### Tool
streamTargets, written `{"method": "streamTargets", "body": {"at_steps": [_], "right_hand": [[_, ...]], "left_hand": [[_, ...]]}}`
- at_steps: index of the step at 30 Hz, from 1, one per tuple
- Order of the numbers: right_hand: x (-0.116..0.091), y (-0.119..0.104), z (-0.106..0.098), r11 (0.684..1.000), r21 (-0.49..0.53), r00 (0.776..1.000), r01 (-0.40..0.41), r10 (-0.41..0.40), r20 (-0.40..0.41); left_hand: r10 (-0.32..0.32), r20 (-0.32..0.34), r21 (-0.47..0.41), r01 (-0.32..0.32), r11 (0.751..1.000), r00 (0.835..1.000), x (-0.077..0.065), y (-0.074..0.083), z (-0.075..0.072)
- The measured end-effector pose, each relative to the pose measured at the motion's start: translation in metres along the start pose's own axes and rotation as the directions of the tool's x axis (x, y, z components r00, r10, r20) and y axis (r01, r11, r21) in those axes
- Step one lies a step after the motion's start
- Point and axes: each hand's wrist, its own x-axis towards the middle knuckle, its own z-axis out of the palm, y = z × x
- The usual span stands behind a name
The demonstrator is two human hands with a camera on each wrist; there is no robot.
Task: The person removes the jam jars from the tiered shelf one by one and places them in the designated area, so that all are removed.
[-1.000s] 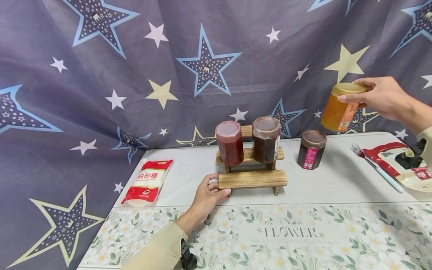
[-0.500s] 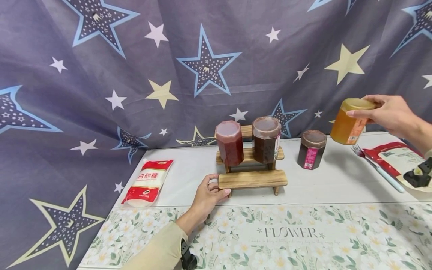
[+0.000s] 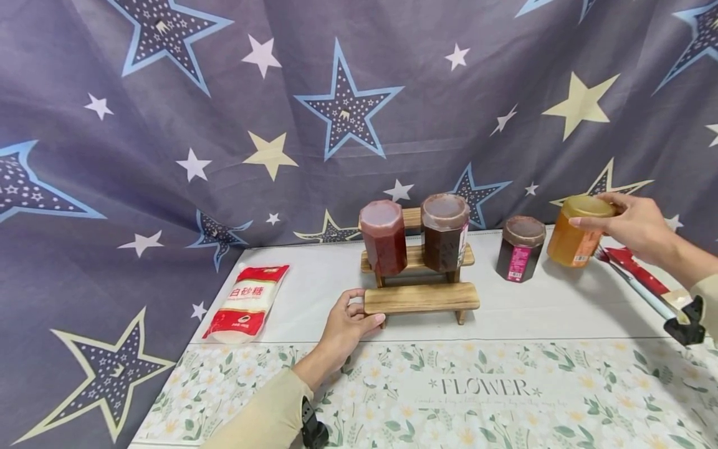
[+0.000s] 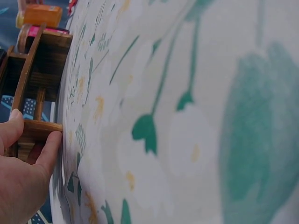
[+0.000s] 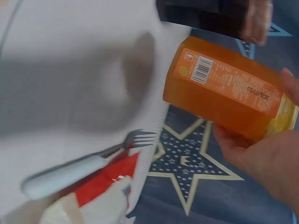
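My left hand (image 3: 343,327) pinches the left end of a stepped wooden rack (image 3: 421,298); in the left wrist view its thumb and fingers sit on either side of the rack's end piece (image 4: 43,126). Up at the right, my right hand (image 3: 642,226) grips an octagonal jar of amber honey-like contents (image 3: 573,240) by its yellow lid. The orange label and barcode of this jar (image 5: 219,81) face the right wrist camera. It hangs close over the table's back edge, just right of a dark jar with a pink label (image 3: 518,252). A red jar (image 3: 384,240) and another dark jar (image 3: 443,234) stand on the rack.
A red and white sugar bag (image 3: 245,304) lies at the left. Under my right forearm are a fork with a pale handle (image 5: 65,177) and a red packet (image 5: 107,179). Behind the table (image 3: 314,299) hangs a star-patterned cloth (image 3: 426,143). A floral mat (image 3: 477,411) covers the front.
My right hand first drifts right and down with the amber jar, then lowers it further beside the dark jar. The left hand and the rack stay in place.
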Motion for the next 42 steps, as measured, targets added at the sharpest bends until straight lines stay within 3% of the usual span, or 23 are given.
{"method": "streamTargets", "body": {"at_steps": [5, 22, 35, 42], "right_hand": [[-0.006, 0.011, 0.008, 0.999, -0.008, 0.999, 0.037, -0.038, -0.007], [-0.012, 0.023, 0.031, 0.995, 0.082, 0.998, 0.047, -0.044, -0.042], [-0.008, 0.022, 0.035, 0.994, 0.097, 0.999, 0.043, -0.043, 0.002], [-0.004, 0.008, 0.030, 0.992, 0.126, 0.991, -0.020, 0.004, 0.130]], "left_hand": [[0.006, -0.006, -0.014, -0.006, 1.000, 1.000, 0.000, -0.001, 0.001], [-0.006, -0.003, 0.012, 0.006, 1.000, 1.000, 0.001, 0.000, 0.002], [-0.007, -0.007, 0.000, 0.007, 1.000, 1.000, 0.000, -0.001, 0.001], [0.005, -0.012, 0.000, -0.005, 1.000, 1.000, 0.000, 0.000, 0.002]]}}
